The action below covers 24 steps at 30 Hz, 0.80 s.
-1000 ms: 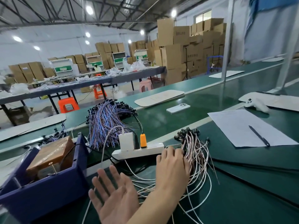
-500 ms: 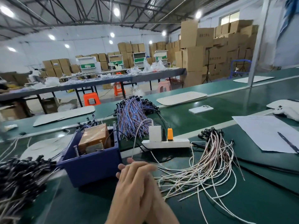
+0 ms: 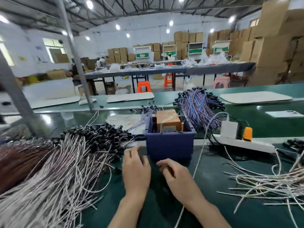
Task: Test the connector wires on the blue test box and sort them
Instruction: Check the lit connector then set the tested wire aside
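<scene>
while both hands hover low over the green belt (image 3: 213,211), the blue test box (image 3: 169,145) sits dead centre just beyond the fingertips, with a brown block (image 3: 167,119) standing inside it. left hand (image 3: 135,168) is right in front of the box's near left corner, fingers loosely bent and a little apart, blurred, nothing seen between them. right hand (image 3: 176,176) is beside it, in front of the box, fingers curled in toward the thumb; too much blur there, so i cannot tell whether it pinches a wire. the two hands are close together but not touching. off to the left, a big heap of pale connector wires (image 3: 65,162) fans across the belt, black connector ends bunched toward the box. over on the right, a thinner scatter of pale wires (image 3: 271,183) lies spread out, well apart from the heap. behind the box, a bundle of blue and purple wires (image 3: 199,106). right of the box, a white power strip (image 3: 243,143) carries a white adapter (image 3: 229,130) and an orange plug (image 3: 247,133), and a thin white lead runs from the adapter down past the right wrist. a white phone (image 3: 284,114) lies farther back on the right.
</scene>
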Tool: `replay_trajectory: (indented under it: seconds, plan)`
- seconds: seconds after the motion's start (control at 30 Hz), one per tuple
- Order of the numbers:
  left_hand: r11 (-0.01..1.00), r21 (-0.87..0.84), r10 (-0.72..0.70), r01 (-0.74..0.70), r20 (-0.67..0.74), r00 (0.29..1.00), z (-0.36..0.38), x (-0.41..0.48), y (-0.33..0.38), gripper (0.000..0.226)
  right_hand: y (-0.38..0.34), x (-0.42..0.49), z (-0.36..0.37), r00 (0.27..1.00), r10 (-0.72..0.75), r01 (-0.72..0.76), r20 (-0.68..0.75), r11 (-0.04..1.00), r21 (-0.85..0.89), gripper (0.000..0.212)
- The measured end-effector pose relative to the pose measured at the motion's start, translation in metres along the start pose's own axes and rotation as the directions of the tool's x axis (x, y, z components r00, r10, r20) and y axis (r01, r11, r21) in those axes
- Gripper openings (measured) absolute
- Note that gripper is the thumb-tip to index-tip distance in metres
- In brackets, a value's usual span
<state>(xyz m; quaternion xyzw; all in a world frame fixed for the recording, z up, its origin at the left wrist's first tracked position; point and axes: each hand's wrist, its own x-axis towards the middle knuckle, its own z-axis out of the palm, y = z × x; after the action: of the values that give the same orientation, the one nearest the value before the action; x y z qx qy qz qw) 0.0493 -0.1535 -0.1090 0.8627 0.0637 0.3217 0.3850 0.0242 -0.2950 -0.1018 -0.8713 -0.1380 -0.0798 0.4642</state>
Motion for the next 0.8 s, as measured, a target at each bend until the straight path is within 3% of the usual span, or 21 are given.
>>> replay_trajectory:
  seconds: [0.03, 0.13, 0.3, 0.5, 0.63, 0.8]
  plan:
    - [0.999, 0.005, -0.049, 0.049, -0.01, 0.999, -0.004, 0.004, -0.005, 0.027, 0.006, 0.002, 0.006, 1.0, 0.009, -0.01, 0.018, 0.997, 0.075, 0.033]
    - [0.983, -0.062, -0.176, 0.174, -0.032, 0.984, -0.012, 0.012, -0.015, 0.026, 0.012, 0.001, 0.003, 0.999, 0.035, -0.037, 0.022, 0.996, 0.082, 0.033]
    - [0.972, -0.065, -0.231, 0.228, -0.041, 0.972, -0.018, 0.017, -0.022, 0.034, 0.015, -0.002, -0.002, 0.992, 0.124, -0.125, 0.017, 0.978, 0.165, 0.034]
    - [0.973, -0.036, -0.231, 0.229, -0.085, 0.969, -0.022, 0.025, -0.028, 0.035, 0.015, -0.003, -0.004, 0.988, 0.157, -0.155, 0.011, 0.961, 0.227, 0.038]
    - [0.972, -0.095, -0.229, 0.217, -0.14, 0.963, -0.024, 0.026, -0.027, 0.023, 0.015, -0.001, -0.006, 0.986, 0.163, -0.152, -0.013, 0.943, 0.296, 0.045]
    - [0.988, -0.15, -0.081, 0.047, -0.225, 0.971, -0.024, 0.018, -0.016, 0.022, 0.018, 0.002, -0.009, 0.981, 0.186, -0.144, -0.054, 0.886, 0.44, 0.049]
